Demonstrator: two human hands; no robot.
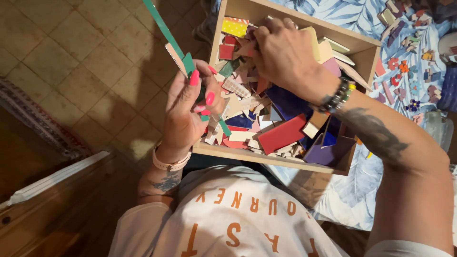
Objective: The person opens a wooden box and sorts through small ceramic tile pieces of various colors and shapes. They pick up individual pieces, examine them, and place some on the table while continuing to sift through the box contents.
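1. Your left hand is closed around a few long strips, pinching a green strip and a pale strip that stick up past the near-left corner of the wooden box.
2. Your right hand reaches into the far half of the box, fingers curled down among the pieces; you cannot tell which piece it grips, if any.
3. Inside the box lies a heap of coloured tile pieces: a red rectangle near the front wall, dark blue pieces beside it, a yellow dotted piece in the far-left corner.
4. Beneath the box is a blue leaf-patterned cloth, with small flower-shaped pieces scattered to the right.
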